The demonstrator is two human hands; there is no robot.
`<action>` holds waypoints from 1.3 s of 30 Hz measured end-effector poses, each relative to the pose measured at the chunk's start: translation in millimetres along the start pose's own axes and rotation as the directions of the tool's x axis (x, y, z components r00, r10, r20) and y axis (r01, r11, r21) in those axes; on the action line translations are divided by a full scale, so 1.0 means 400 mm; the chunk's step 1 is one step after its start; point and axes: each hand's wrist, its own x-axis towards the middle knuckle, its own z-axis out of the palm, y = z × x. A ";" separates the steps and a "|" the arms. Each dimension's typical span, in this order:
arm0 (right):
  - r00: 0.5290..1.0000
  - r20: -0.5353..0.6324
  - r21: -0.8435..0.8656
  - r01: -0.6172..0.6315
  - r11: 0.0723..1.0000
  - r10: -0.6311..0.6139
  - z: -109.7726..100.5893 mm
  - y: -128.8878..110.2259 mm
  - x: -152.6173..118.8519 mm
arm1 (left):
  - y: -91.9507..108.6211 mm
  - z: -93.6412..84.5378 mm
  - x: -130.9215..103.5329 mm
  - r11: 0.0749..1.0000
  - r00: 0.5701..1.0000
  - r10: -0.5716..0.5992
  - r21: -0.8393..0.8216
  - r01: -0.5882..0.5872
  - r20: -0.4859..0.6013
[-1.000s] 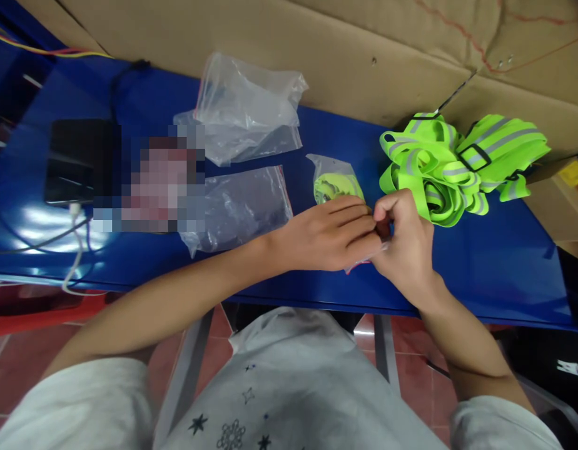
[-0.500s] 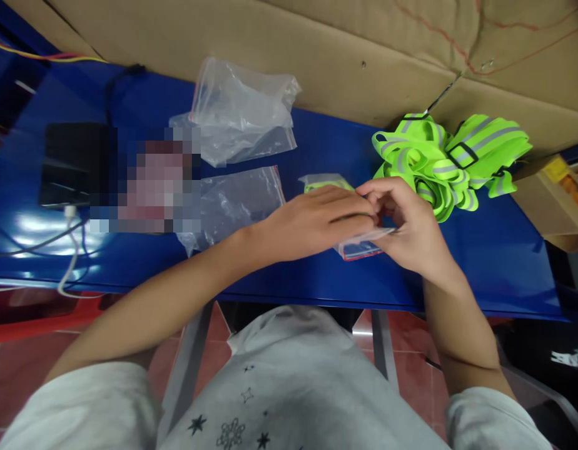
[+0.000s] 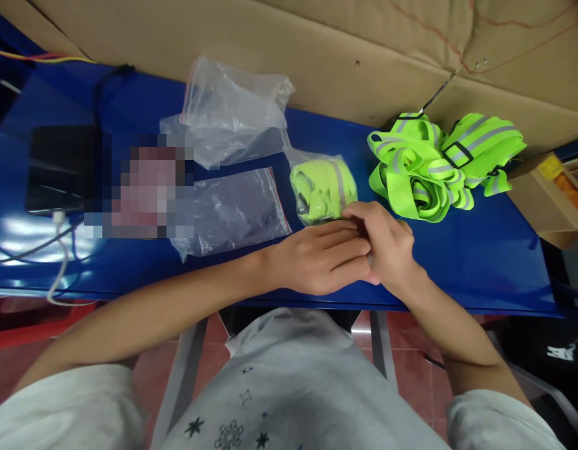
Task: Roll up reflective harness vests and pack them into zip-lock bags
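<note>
Pinching the near end of the bagged strap, left hand and right hand met, fingers curled nearly closed.

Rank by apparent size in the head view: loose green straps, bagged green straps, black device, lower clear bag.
1. Loose green straps
2. Lower clear bag
3. Black device and bagged green straps look alike

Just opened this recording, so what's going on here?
The person's left hand and right hand meet at the near end of a clear bag holding a rolled neon strap; their fingers hide the bag's edge. To the right lies a loose heap of neon straps with black buckles. To the left, flat clear bags lie on the blue table.
</note>
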 end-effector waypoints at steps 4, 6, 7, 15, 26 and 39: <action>0.986 -0.090 -0.113 0.129 0.985 -0.140 -0.029 -0.004 -0.011 | 0.003 -0.018 0.028 0.995 0.994 0.101 0.005 -0.101 -0.051; 0.978 -0.072 -0.111 0.189 0.976 -0.198 -0.045 0.002 -0.012 | -0.003 -0.032 0.035 0.977 0.977 0.210 0.028 -0.209 -0.045; 0.977 -0.077 -0.087 0.191 0.978 -0.198 -0.049 0.007 -0.010 | -0.008 -0.038 0.034 0.967 0.968 0.251 0.043 -0.249 -0.031; 0.933 -0.027 0.544 -0.287 0.789 0.359 -0.034 0.083 0.038 | -0.085 -0.053 -0.020 0.906 0.946 -0.314 -0.272 0.324 0.084; 0.811 0.263 0.761 -0.507 0.405 0.523 -0.083 0.143 0.090 | -0.084 -0.010 -0.012 -0.094 0.369 -0.752 -0.643 0.760 0.546; 0.816 0.312 0.724 -0.536 0.435 0.487 -0.071 0.121 0.066 | -0.100 -0.023 -0.011 -0.073 0.361 -0.837 -0.738 0.671 0.411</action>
